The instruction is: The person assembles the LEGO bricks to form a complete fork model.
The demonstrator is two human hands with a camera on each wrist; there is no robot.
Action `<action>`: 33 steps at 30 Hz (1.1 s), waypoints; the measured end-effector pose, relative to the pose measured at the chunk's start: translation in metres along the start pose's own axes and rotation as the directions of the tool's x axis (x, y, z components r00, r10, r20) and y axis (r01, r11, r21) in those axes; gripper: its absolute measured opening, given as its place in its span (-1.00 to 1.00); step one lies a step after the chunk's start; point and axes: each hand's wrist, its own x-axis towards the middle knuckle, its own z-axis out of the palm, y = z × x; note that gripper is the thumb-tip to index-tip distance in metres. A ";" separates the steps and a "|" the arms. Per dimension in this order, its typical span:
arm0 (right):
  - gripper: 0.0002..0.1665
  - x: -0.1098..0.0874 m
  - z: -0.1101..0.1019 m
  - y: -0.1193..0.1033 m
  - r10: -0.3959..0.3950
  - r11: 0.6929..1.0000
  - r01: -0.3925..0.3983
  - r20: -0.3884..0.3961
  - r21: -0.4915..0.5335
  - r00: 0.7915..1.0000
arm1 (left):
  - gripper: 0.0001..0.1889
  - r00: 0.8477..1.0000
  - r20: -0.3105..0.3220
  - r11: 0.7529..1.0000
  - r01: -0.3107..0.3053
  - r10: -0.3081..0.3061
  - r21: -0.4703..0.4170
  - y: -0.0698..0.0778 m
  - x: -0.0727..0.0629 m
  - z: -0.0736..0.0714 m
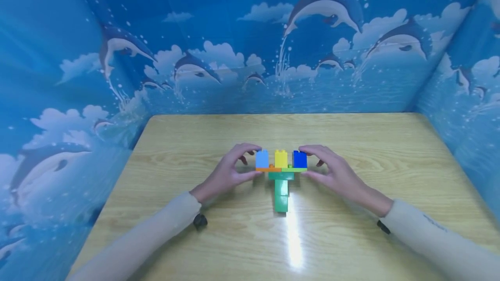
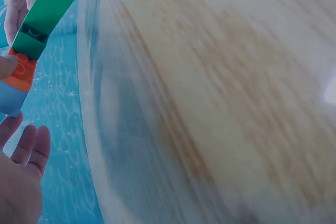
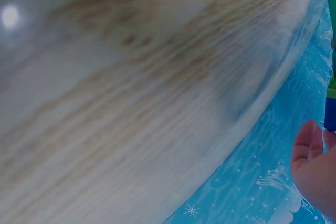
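A T-shaped building-block model stands in the middle of the head view. Its stem is a column of green bricks [image 1: 281,196] under a wider green brick [image 1: 281,176]. Across the top run an orange brick [image 1: 267,169] and a lime brick [image 1: 294,169]. They carry a light blue brick [image 1: 262,159], a yellow brick [image 1: 281,158] and a dark blue brick [image 1: 300,159]. My left hand [image 1: 230,166] pinches the light blue end, thumb below and index finger above. At the dark blue end, my right hand [image 1: 337,170] pinches likewise. Each wrist view shows only part of the model.
A wooden table [image 1: 175,237] lies beneath the model and both forearms. Blue curtains with dolphins [image 1: 250,55] enclose its back and sides. Light glares off the tabletop [image 1: 294,237] in front of the green column.
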 end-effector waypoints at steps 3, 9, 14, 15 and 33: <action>-0.16 0.001 0.000 0.001 0.011 1.000 -0.011 0.015 -0.014 1.000 | -0.32 1.000 0.012 1.000 0.013 -0.013 0.013 -0.003 0.002 0.000; -0.19 0.006 -0.001 0.004 0.075 0.997 -0.074 0.079 -0.011 0.994 | -0.36 0.998 0.041 0.998 0.039 -0.041 0.052 -0.009 0.006 -0.001; -0.23 0.010 -0.001 0.011 0.153 0.987 -0.158 0.142 0.020 0.978 | -0.38 0.989 0.073 0.990 0.124 -0.129 0.063 -0.012 0.009 0.000; -0.23 0.011 0.000 0.012 0.169 0.984 -0.174 0.152 0.024 0.974 | -0.38 0.985 0.080 0.987 0.148 -0.153 0.066 -0.013 0.010 0.000; -0.23 0.018 0.003 0.017 0.299 0.951 -0.308 0.268 -0.006 0.916 | -0.40 0.940 0.152 0.947 0.281 -0.304 0.153 -0.022 0.015 0.002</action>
